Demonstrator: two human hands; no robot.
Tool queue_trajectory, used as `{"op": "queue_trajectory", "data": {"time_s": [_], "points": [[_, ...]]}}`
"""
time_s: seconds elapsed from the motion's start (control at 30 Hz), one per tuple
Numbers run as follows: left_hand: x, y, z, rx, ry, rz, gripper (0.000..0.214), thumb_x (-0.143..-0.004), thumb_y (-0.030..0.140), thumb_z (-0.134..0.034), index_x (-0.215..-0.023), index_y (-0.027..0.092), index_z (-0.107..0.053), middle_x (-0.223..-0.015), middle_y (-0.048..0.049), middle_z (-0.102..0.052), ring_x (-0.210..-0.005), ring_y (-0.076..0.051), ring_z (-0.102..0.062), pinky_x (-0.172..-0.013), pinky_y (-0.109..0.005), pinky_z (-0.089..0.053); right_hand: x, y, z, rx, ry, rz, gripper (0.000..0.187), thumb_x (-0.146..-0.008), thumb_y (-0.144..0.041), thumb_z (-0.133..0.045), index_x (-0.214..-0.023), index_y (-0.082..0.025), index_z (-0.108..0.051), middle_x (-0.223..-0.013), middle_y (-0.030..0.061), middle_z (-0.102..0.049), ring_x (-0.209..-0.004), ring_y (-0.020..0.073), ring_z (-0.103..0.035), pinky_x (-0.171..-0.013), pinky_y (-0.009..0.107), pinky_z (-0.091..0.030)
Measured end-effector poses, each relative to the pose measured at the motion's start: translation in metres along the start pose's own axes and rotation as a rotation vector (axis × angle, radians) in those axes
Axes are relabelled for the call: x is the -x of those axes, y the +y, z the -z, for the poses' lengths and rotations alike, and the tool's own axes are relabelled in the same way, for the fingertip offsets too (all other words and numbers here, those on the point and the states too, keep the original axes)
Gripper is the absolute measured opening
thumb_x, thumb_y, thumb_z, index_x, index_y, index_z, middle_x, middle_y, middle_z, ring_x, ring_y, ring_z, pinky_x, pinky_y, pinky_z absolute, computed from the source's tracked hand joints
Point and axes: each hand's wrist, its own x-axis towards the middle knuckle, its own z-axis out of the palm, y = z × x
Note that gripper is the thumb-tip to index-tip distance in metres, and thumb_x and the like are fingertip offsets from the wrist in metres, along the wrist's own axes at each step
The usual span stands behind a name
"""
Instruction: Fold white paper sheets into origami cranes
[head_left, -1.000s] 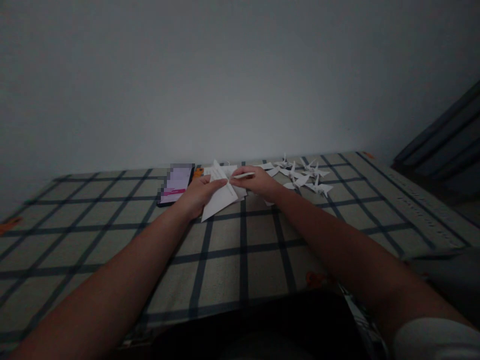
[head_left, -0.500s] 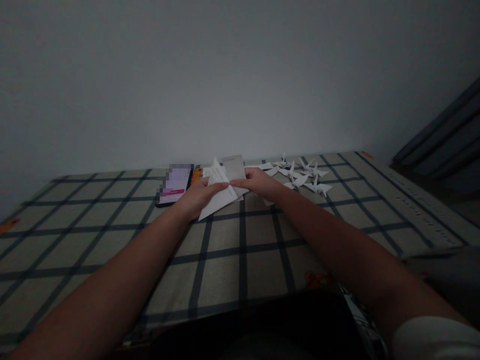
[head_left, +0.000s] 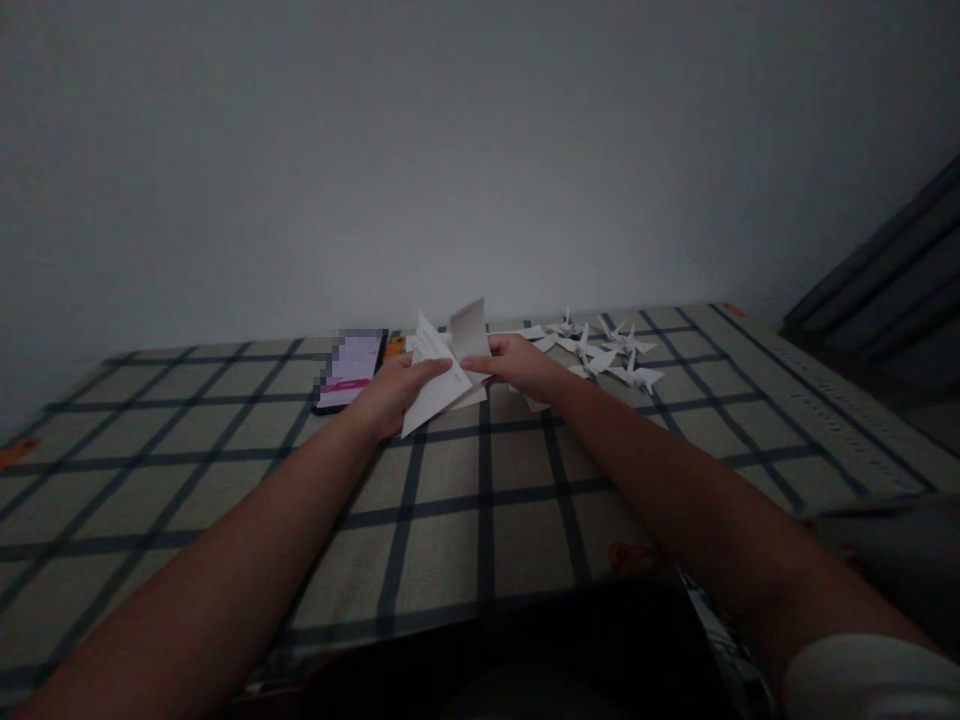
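A sheet of white paper (head_left: 439,393), partly folded and printed with faint text, is held up between both hands just above the cloth. My left hand (head_left: 394,395) pinches its left part, thumb on top. My right hand (head_left: 521,365) grips the right part, its thumb pointing left near the middle crease. An upright flap stands above each thumb, with a gap between the two. The fingers beneath the paper are hidden. More pale paper lies underneath and behind the hands.
Several folded paper cranes (head_left: 600,350) sit right of my right hand. A phone (head_left: 349,370) with a lit, partly blurred screen lies left of my left hand. Checked cloth (head_left: 517,500) covers the table, which meets a plain wall (head_left: 480,150) at the back.
The paper's two flaps have spread apart and the right one tilts up higher. Both hands have stayed nearly in place, still holding the paper.
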Motion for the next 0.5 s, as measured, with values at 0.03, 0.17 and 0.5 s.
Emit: {"op": "queue_trajectory", "data": {"time_s": [0.03,0.17,0.5], "points": [[0.0005,0.0,0.0,-0.007,-0.015,0.004,0.033,-0.072,0.02,-0.078,-0.103,0.011,-0.071,-0.087,-0.0133,-0.078,-0.077,-0.025,-0.075,-0.072,-0.032,-0.062,-0.0001,-0.0002,0.0001,-0.007,0.01,-0.001,0.018,-0.076,-0.03,-0.079,-0.084,-0.016,-0.074,-0.087,0.0059,-0.074,-0.073,0.0141,-0.063,-0.065,0.026,-0.053],[0.0017,-0.0013,-0.0004,-0.018,-0.061,-0.009,0.039,-0.067,0.016,-0.082,-0.104,0.012,-0.072,-0.095,-0.0147,-0.079,-0.084,-0.026,-0.076,-0.077,-0.032,-0.062,-0.0011,0.0019,0.0005,-0.022,-0.006,0.018,0.018,-0.077,-0.032,-0.078,-0.085,-0.016,-0.074,-0.087,0.0046,-0.073,-0.073,0.0129,-0.063,-0.066,0.025,-0.052],[-0.0014,-0.0054,0.0002,0.004,-0.013,-0.065,0.043,-0.067,0.018,-0.084,-0.108,0.01,-0.073,-0.107,-0.0182,-0.077,-0.092,-0.031,-0.075,-0.082,-0.038,-0.062,0.0003,-0.0002,0.0018,0.121,0.007,0.07,0.02,-0.077,-0.035,-0.077,-0.085,-0.017,-0.073,-0.081,0.0022,-0.07,-0.071,0.0128,-0.059,-0.066,0.026,-0.048]]}}
